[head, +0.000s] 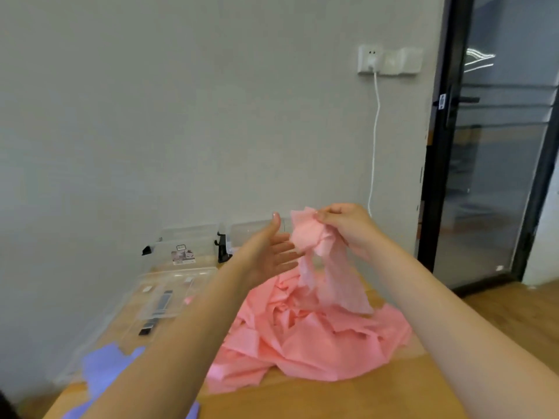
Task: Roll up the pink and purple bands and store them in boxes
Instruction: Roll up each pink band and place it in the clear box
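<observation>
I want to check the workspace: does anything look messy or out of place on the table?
Yes. The pink bands lie in a loose, crumpled heap, not rolled. The purple bands hang over the table's near left edge and could slip off.

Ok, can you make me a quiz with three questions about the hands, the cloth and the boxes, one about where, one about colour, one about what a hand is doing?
1. Where are the clear plastic boxes?
A. by the wall
B. on the floor
C. on a chair

2. What colour is the soft cloth band held up in the air?
A. green
B. pink
C. black

3. What is the left hand doing?
A. making a fist
B. holding scissors
C. held open

Answers: 1 A, they stand at the table's far edge. 2 B, the right hand has its grip on pink cloth. 3 C, its fingers are straight.
</observation>
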{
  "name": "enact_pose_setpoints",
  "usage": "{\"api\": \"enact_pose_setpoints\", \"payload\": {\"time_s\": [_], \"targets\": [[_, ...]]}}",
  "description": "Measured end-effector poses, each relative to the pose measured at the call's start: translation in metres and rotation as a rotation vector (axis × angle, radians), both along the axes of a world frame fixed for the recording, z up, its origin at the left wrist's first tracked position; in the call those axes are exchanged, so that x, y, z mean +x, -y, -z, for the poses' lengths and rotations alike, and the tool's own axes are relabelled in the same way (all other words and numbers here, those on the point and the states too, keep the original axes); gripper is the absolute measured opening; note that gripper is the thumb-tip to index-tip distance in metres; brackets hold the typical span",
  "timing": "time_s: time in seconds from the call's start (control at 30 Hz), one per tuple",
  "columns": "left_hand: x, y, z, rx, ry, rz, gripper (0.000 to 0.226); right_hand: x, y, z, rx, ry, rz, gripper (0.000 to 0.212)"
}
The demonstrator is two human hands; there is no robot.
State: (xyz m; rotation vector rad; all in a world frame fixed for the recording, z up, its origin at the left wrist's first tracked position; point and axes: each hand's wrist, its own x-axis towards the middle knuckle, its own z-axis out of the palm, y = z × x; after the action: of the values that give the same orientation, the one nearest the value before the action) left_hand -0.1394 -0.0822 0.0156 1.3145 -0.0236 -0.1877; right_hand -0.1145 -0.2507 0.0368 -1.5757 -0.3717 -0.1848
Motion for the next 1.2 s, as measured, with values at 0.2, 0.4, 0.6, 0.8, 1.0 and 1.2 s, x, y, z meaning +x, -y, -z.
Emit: {"api": "enact_pose_setpoints", "payload": {"time_s": [0.2,0.4,0.6,0.8,1.0,1.2], "targets": [[0.007,0.001,0.008,-0.103,-0.085,-0.023,0.019,-0.022,0.001,0.021,-0.155,-0.176,-0.220,0.006],[0.024,-0.008,0.019,-0.223,0.112,-0.120,0.022,-0.002,-0.007,0.048,-0.096,-0.510,-0.212,0.030],[0.023,-0.017,0.017,0.026,0.188,-0.270,0.018,0.014,-0.036,0.041,0.032,-0.288,-0.120,0.016],[0.035,-0.029,0.020,-0.029,0.187,-0.395,0.023,0.037,-0.053,0.037,0.074,-0.252,0.064,0.019],[0.049,-0.042,0.013,-0.099,0.189,-0.359,0.031,0.038,-0.063,0.019,-0.098,-0.131,0.137,0.022],[0.053,-0.032,0.017,0.071,0.355,-0.444,0.027,0.036,-0.083,0.033,-0.579,0.202,0.216,0.033]]}}
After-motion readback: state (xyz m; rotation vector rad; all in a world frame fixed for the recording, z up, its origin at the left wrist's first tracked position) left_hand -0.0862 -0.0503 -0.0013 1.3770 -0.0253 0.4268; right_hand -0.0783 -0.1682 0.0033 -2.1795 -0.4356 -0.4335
